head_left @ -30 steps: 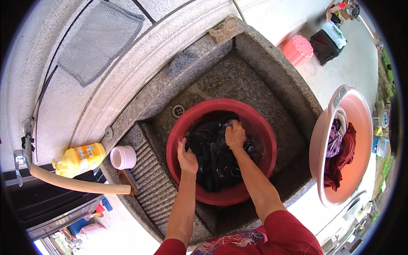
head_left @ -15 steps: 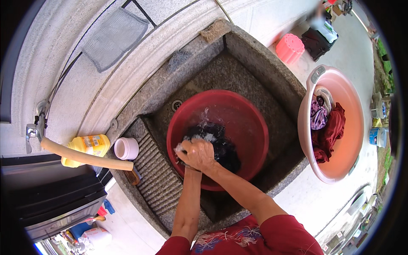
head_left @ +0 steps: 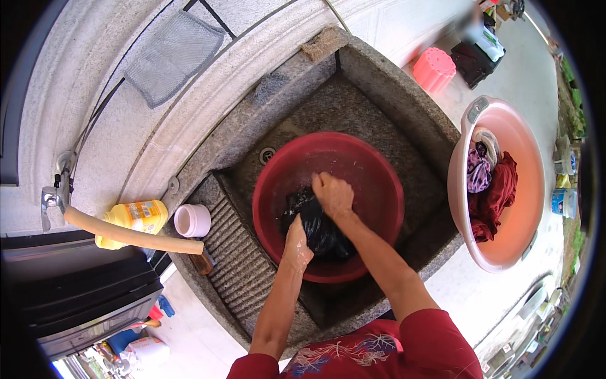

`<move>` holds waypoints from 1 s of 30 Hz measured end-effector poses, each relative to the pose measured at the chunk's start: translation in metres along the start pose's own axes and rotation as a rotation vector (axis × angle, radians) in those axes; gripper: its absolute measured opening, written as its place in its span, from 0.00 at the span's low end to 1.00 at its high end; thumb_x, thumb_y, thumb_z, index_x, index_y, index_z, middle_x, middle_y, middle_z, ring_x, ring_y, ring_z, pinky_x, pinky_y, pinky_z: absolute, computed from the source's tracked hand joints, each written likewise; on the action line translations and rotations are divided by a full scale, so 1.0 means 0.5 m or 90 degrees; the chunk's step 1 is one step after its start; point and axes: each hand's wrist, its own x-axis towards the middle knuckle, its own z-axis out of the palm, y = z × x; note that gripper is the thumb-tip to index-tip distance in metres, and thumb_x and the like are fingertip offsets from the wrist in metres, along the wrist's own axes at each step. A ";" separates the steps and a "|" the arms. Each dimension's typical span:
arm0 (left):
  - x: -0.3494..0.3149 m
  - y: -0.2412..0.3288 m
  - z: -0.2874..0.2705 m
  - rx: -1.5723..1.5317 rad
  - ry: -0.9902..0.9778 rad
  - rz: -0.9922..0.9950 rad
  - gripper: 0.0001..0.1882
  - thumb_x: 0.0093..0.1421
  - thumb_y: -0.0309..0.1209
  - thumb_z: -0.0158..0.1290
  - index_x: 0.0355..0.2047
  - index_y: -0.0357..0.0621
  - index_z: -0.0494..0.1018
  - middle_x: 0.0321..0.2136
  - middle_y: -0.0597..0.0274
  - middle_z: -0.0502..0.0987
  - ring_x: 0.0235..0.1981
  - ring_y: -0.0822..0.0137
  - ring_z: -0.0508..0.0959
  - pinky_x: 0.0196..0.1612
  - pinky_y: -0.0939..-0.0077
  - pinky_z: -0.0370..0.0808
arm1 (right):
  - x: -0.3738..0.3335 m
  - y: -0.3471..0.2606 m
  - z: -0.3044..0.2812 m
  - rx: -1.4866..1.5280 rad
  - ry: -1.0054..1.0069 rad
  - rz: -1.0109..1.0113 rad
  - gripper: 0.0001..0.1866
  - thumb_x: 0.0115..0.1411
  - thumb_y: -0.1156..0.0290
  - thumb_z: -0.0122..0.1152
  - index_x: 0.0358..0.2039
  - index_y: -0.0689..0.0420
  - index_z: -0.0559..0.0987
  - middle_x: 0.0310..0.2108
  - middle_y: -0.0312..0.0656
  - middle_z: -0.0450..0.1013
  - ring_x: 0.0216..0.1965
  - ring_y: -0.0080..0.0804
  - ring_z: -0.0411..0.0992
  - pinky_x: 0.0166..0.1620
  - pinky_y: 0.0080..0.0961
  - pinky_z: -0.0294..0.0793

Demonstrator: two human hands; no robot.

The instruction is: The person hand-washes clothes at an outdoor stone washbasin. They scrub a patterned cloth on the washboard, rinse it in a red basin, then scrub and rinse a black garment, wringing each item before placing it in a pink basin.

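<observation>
A wet black cloth [head_left: 320, 228] lies bunched in a red plastic basin [head_left: 385, 180], which stands inside a grey stone washing sink [head_left: 394, 95]. On the cloth's near left side, my left hand [head_left: 297, 245] is closed on it, its fingertips partly hidden. My right hand [head_left: 334, 193] is closed at the cloth's far edge, fingers curled around part of it. Both forearms reach over the sink's near rim. What kind of garment the cloth is cannot be made out.
A ribbed washboard slope [head_left: 237, 262] forms the sink's left side. Beside it stand a pinkish tub [head_left: 192, 220], a yellow bottle [head_left: 136, 218] and a tap hose [head_left: 132, 235]. A pink basin [head_left: 530, 183] with dark red clothes [head_left: 499, 189] is on the right.
My hands were together at the basin's left with the cloth; now they are apart. The right hand has moved to the far right, and the left slightly nearer me.
</observation>
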 end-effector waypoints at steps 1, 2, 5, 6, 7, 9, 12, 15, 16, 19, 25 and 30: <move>0.001 0.015 0.012 0.120 0.062 0.038 0.29 0.63 0.46 0.46 0.58 0.40 0.62 0.53 0.57 0.70 0.52 0.61 0.71 0.58 0.67 0.65 | 0.031 0.031 -0.013 -0.004 -0.088 0.068 0.15 0.60 0.55 0.51 0.28 0.53 0.74 0.24 0.53 0.75 0.24 0.57 0.74 0.31 0.50 0.76; 0.031 0.032 -0.013 0.130 0.112 0.053 0.32 0.60 0.44 0.53 0.59 0.39 0.60 0.56 0.54 0.66 0.56 0.61 0.67 0.60 0.69 0.62 | 0.042 0.064 -0.020 0.024 -0.110 0.115 0.15 0.60 0.52 0.50 0.36 0.50 0.73 0.32 0.55 0.73 0.31 0.61 0.73 0.34 0.53 0.75; 0.046 0.102 -0.001 0.439 0.183 0.383 0.33 0.59 0.43 0.55 0.59 0.40 0.59 0.56 0.53 0.65 0.56 0.62 0.65 0.58 0.67 0.64 | 0.052 0.091 -0.035 -0.023 -0.114 0.175 0.24 0.60 0.46 0.50 0.53 0.41 0.68 0.49 0.57 0.63 0.48 0.65 0.65 0.39 0.58 0.71; 0.070 0.087 -0.040 0.521 0.242 0.466 0.36 0.60 0.44 0.54 0.63 0.44 0.54 0.57 0.50 0.63 0.58 0.58 0.64 0.60 0.64 0.60 | 0.038 0.089 -0.034 -0.050 -0.113 0.178 0.27 0.59 0.44 0.50 0.57 0.38 0.65 0.54 0.57 0.59 0.53 0.66 0.61 0.40 0.60 0.70; 0.085 0.072 -0.080 0.775 0.290 0.537 0.35 0.60 0.44 0.53 0.64 0.49 0.53 0.59 0.47 0.59 0.58 0.52 0.63 0.60 0.61 0.60 | 0.022 0.072 -0.019 -0.098 -0.146 0.123 0.32 0.57 0.41 0.52 0.61 0.32 0.62 0.58 0.56 0.53 0.58 0.62 0.53 0.41 0.63 0.68; 0.121 0.008 -0.141 0.949 0.278 0.481 0.34 0.60 0.38 0.53 0.64 0.51 0.52 0.58 0.46 0.58 0.58 0.46 0.62 0.58 0.58 0.62 | 0.000 0.064 0.024 -0.190 -0.161 0.021 0.35 0.54 0.40 0.55 0.61 0.32 0.61 0.61 0.56 0.50 0.56 0.62 0.56 0.43 0.63 0.68; 0.149 -0.029 -0.146 1.068 0.370 0.296 0.30 0.57 0.28 0.52 0.60 0.52 0.57 0.50 0.47 0.63 0.52 0.44 0.66 0.50 0.52 0.68 | -0.005 0.115 0.094 -0.203 -0.207 -0.029 0.34 0.54 0.46 0.59 0.61 0.28 0.60 0.63 0.52 0.49 0.57 0.59 0.56 0.46 0.66 0.64; 0.183 -0.040 -0.193 1.098 0.380 0.371 0.29 0.50 0.21 0.54 0.54 0.48 0.64 0.47 0.46 0.66 0.48 0.43 0.68 0.48 0.55 0.69 | -0.003 0.164 0.122 -0.219 -0.201 -0.091 0.31 0.53 0.55 0.63 0.57 0.30 0.65 0.61 0.47 0.54 0.57 0.57 0.56 0.48 0.64 0.63; 0.184 -0.037 -0.201 1.083 0.343 0.386 0.29 0.49 0.20 0.54 0.53 0.47 0.65 0.47 0.47 0.67 0.48 0.45 0.69 0.48 0.57 0.70 | 0.001 0.180 0.131 -0.224 -0.199 -0.086 0.31 0.51 0.55 0.64 0.57 0.32 0.66 0.61 0.48 0.54 0.55 0.58 0.58 0.49 0.63 0.63; 0.178 0.015 -0.240 0.696 0.238 0.376 0.26 0.49 0.20 0.55 0.51 0.45 0.68 0.48 0.51 0.68 0.48 0.51 0.70 0.48 0.62 0.70 | 0.047 0.126 0.087 -0.055 -0.207 0.046 0.20 0.51 0.63 0.61 0.46 0.47 0.74 0.53 0.47 0.63 0.49 0.55 0.64 0.50 0.50 0.66; 0.050 0.069 -0.024 -0.197 0.140 0.053 0.27 0.58 0.54 0.50 0.49 0.47 0.71 0.44 0.60 0.75 0.44 0.61 0.74 0.50 0.66 0.69 | -0.025 0.050 0.026 0.619 -0.240 0.016 0.15 0.45 0.74 0.60 0.36 0.61 0.76 0.42 0.50 0.69 0.46 0.47 0.69 0.50 0.30 0.68; 0.022 0.069 -0.053 -0.256 -0.206 0.074 0.27 0.63 0.53 0.42 0.52 0.46 0.69 0.49 0.57 0.73 0.50 0.57 0.72 0.55 0.60 0.69 | -0.204 -0.155 -0.109 0.319 -0.217 -0.279 0.14 0.44 0.62 0.66 0.26 0.56 0.74 0.39 0.50 0.68 0.37 0.46 0.73 0.34 0.39 0.75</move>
